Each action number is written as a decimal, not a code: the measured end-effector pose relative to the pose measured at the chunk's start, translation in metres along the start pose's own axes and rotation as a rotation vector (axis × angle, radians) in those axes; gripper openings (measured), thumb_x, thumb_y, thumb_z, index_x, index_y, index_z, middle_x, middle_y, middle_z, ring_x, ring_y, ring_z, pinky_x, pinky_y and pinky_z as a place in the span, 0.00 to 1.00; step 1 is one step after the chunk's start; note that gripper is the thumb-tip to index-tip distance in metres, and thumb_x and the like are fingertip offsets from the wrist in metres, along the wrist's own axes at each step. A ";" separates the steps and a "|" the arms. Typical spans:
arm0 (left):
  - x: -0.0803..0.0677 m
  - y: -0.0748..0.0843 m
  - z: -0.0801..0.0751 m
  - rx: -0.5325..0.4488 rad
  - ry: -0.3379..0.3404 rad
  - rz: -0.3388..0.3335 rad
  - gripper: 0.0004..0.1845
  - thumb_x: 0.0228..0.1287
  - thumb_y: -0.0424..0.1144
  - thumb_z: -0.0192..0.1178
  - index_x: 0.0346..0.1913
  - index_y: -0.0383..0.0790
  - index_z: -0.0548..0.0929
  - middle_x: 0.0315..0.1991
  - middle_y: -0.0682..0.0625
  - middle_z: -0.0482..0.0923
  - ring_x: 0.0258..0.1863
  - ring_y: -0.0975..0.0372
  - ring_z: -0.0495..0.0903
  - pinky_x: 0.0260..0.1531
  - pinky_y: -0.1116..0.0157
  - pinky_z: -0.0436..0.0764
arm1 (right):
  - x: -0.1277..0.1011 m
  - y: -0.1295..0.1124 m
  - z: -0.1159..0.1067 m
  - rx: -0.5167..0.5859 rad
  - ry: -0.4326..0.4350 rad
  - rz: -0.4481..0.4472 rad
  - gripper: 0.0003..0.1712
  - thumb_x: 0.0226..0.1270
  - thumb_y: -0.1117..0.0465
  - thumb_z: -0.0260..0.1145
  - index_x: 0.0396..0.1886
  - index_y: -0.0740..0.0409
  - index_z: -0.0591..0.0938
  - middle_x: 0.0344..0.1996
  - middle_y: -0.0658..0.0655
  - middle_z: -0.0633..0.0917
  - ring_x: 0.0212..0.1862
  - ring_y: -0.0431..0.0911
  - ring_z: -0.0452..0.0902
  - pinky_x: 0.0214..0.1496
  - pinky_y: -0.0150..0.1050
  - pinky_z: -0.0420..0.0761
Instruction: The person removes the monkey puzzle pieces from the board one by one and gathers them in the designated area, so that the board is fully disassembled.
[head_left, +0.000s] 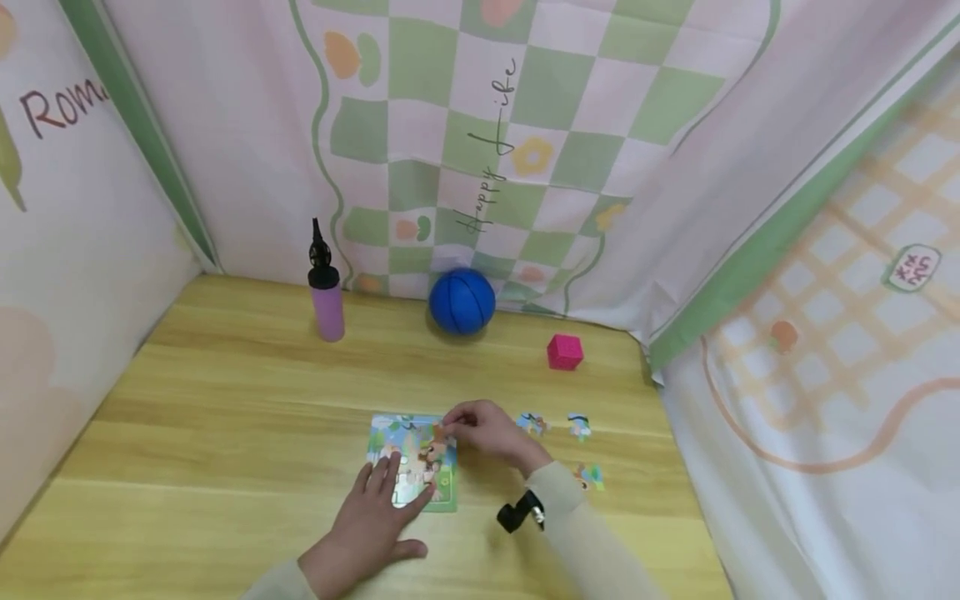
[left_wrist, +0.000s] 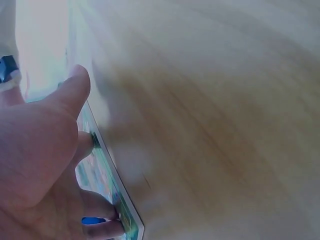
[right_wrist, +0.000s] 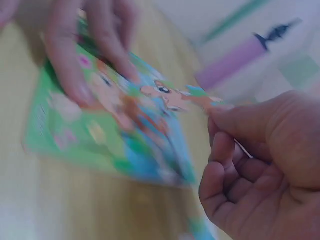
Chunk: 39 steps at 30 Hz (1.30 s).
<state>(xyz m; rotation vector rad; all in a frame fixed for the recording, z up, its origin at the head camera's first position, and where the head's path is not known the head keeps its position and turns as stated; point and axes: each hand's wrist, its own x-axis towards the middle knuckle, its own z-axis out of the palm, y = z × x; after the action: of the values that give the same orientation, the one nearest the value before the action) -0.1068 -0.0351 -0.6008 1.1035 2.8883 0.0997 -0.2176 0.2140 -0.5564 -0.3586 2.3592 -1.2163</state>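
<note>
A small colourful jigsaw board [head_left: 413, 462] lies flat on the wooden table [head_left: 225, 400]. My left hand [head_left: 378, 512] rests on its lower left part with straight fingers, pressing it down; the board's edge [left_wrist: 107, 170] shows beside my thumb. My right hand [head_left: 487, 433] is at the board's upper right corner and pinches a puzzle piece [right_wrist: 182, 97] between thumb and fingers, holding it just over the board [right_wrist: 100, 135]. Whether the piece touches the board I cannot tell.
Three loose puzzle pieces [head_left: 534, 423] [head_left: 578, 427] [head_left: 591, 477] lie right of the board. Farther back stand a purple hand pump [head_left: 326, 292], a blue ball [head_left: 462, 301] and a pink cube [head_left: 565, 352]. Patterned cloth walls close in the table on three sides.
</note>
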 end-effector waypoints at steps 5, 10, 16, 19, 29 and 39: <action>-0.002 -0.003 0.003 0.031 0.047 0.013 0.44 0.59 0.78 0.45 0.76 0.62 0.68 0.71 0.22 0.58 0.69 0.34 0.62 0.63 0.38 0.67 | -0.036 0.027 -0.052 -0.069 -0.004 0.015 0.07 0.74 0.56 0.66 0.44 0.52 0.87 0.40 0.49 0.86 0.45 0.47 0.81 0.51 0.45 0.80; -0.004 -0.005 0.003 0.028 0.043 0.005 0.45 0.59 0.79 0.44 0.76 0.62 0.67 0.71 0.22 0.57 0.68 0.34 0.63 0.64 0.38 0.67 | -0.074 0.064 -0.079 -0.140 -0.004 0.070 0.05 0.74 0.64 0.65 0.42 0.58 0.86 0.37 0.51 0.85 0.40 0.46 0.79 0.45 0.40 0.80; -0.004 -0.007 0.000 -0.045 0.052 -0.031 0.40 0.63 0.76 0.46 0.74 0.62 0.71 0.72 0.24 0.57 0.68 0.35 0.64 0.62 0.36 0.68 | -0.090 0.084 -0.076 -0.159 0.073 0.116 0.05 0.73 0.65 0.65 0.40 0.58 0.86 0.35 0.50 0.85 0.33 0.44 0.77 0.34 0.37 0.80; -0.004 -0.007 -0.002 -0.079 0.058 -0.045 0.38 0.65 0.74 0.48 0.74 0.61 0.72 0.73 0.25 0.56 0.68 0.36 0.64 0.62 0.36 0.67 | -0.090 0.085 -0.075 -0.185 0.119 0.117 0.04 0.73 0.65 0.66 0.39 0.57 0.87 0.35 0.49 0.85 0.34 0.43 0.77 0.34 0.37 0.80; -0.005 -0.003 -0.002 -0.128 0.103 -0.027 0.36 0.67 0.70 0.52 0.73 0.58 0.74 0.72 0.25 0.58 0.68 0.35 0.63 0.63 0.35 0.65 | -0.090 0.085 -0.073 -0.258 0.168 0.131 0.04 0.73 0.63 0.66 0.41 0.53 0.87 0.37 0.46 0.85 0.40 0.42 0.79 0.46 0.43 0.81; -0.003 0.001 0.005 -0.102 0.051 -0.040 0.41 0.64 0.76 0.45 0.76 0.61 0.69 0.74 0.26 0.56 0.72 0.35 0.58 0.59 0.28 0.63 | -0.072 0.049 -0.037 -0.347 0.098 -0.157 0.08 0.74 0.62 0.65 0.48 0.55 0.86 0.42 0.46 0.86 0.44 0.40 0.80 0.48 0.40 0.82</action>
<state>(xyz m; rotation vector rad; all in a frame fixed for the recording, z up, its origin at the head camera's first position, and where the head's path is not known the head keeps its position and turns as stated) -0.1038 -0.0362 -0.6057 1.0402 2.9115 0.2740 -0.1757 0.2988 -0.5573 -0.6200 2.6724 -0.9026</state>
